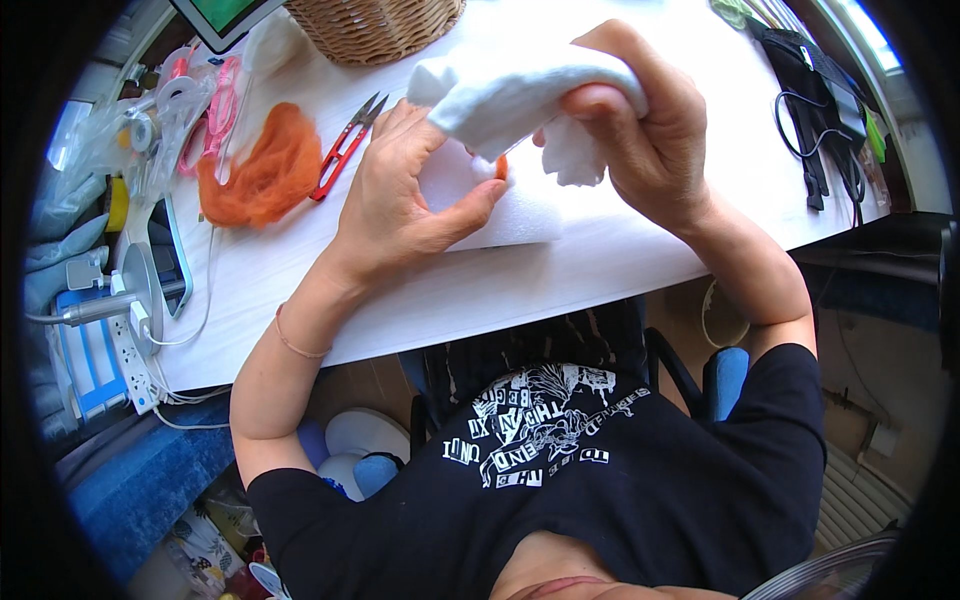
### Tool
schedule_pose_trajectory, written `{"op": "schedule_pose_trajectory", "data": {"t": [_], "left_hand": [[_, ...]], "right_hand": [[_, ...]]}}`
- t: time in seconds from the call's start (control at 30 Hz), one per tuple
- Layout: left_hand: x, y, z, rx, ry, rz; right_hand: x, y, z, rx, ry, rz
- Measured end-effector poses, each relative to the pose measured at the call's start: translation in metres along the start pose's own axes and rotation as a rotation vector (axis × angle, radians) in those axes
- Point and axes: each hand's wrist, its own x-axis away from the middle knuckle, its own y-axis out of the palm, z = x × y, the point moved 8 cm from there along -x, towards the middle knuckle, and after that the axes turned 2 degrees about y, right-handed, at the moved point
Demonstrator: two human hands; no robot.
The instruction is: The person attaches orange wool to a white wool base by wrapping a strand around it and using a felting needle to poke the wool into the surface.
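In my right hand (649, 127), raised over the table, is a thick folded piece of white fibre batting (525, 90), pinched between thumb and fingers; a loose white tuft (574, 154) hangs beneath it. My left hand (420, 180) is curled at the white foam block (529, 217), its thumb tip against a small white piece with an orange part (501, 166). The batting hides some of the left fingers. To the left lie red-handled thread snips (345, 154) with the blades apart, beside a fluffy heap of orange wool roving (262, 176).
A wicker basket (375, 30) and a tablet (221, 19) are at the back. Plastic bags, spools and pink-handled scissors (196, 146) crowd the left, with a phone (171, 255) and a round lamp base (146, 289) nearer. A black bag with cables (821, 97) lies at the right.
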Motion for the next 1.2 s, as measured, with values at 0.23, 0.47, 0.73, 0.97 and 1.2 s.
{"op": "schedule_pose_trajectory", "data": {"t": [0.23,0.47,0.73,0.97,1.2], "left_hand": [[-0.002,0.001,0.0,-0.046,0.012,-0.041],[-0.007,-0.001,0.014,-0.108,0.156,-0.033],[-0.007,-0.001,0.01,-0.101,0.137,-0.016],[-0.003,0.002,0.001,-0.028,0.043,-0.035],[-0.004,0.0,0.006,-0.02,0.108,0.025]], "right_hand": [[0.001,0.0,0.002,0.094,-0.02,-0.081],[0.006,-0.002,0.029,-0.07,0.326,-0.103],[0.005,0.0,0.02,-0.031,0.251,-0.061],[0.007,0.004,0.016,0.103,0.127,-0.096],[0.007,0.006,0.018,0.071,0.126,-0.135]]}}
